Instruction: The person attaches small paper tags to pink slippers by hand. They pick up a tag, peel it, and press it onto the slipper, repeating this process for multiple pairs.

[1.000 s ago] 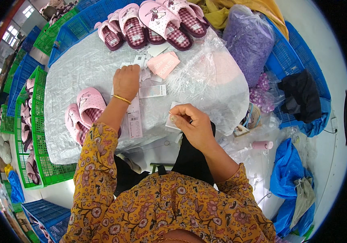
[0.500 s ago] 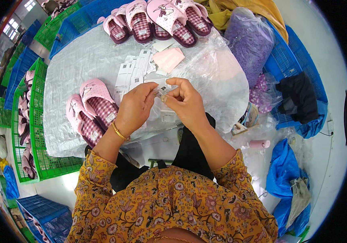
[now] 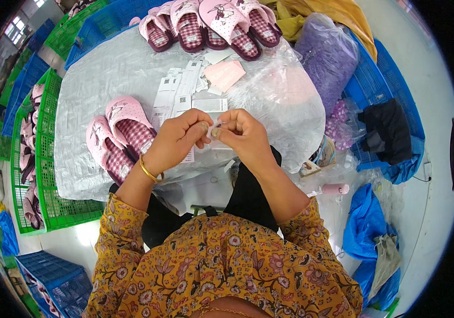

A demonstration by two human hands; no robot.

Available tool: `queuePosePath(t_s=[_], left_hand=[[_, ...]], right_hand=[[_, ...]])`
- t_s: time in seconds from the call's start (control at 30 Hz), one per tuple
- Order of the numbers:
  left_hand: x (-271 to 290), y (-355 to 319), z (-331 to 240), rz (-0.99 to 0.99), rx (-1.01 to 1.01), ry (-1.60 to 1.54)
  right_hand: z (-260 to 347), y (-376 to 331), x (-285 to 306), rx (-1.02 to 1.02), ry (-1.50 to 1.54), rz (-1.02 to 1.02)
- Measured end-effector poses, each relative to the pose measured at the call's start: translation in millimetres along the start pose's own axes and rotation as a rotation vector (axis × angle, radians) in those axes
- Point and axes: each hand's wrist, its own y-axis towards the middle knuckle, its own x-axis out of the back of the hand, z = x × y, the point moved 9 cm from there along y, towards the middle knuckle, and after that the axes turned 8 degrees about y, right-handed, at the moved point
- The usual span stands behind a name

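Note:
Above the near edge of the plastic-covered table, my left hand [image 3: 181, 139] and my right hand [image 3: 245, 139] almost meet, each with thumb and fingers pinched. Between their fingertips is a small, translucent whitish piece [image 3: 216, 126] with a dark mark, perhaps a label. Fingers cover much of it. To the left of my left hand lies a pair of pink slippers [image 3: 126, 112] with checked maroon insoles. Just beyond my hands are printed white label sheets [image 3: 185, 87] and pink cards [image 3: 225, 75].
More pink slippers [image 3: 189, 29] line the table's far side. At left stands a green crate [image 3: 70, 204] beside other slippers. On the right are a purple-filled plastic bag [image 3: 326, 53], a blue crate [image 3: 367, 74] with black cloth [image 3: 391, 130], and blue sacking [image 3: 365, 222] on the floor.
My hands have drawn closer together and sit slightly lower around the small piece, which is now more hidden. The whole view has shifted slightly; the slippers stay where they lay.

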Motion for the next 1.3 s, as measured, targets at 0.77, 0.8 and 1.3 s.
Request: queuePosePath(t_s=[0.77,0.8,1.3], left_hand=[[67,-96,-25,-0.27,-0.357,0.367],[85,-105,-23,-0.398,-0.442,0.482],[166,-104,43,-0.563,-0.246,1.159]], right_hand=[[0,-45,-85,-0.092,-0.152,0.402],[5,-49,-91,-0.126,-0.113,0.462],[-51,39,-208,-0.173,-0.135,0.408]])
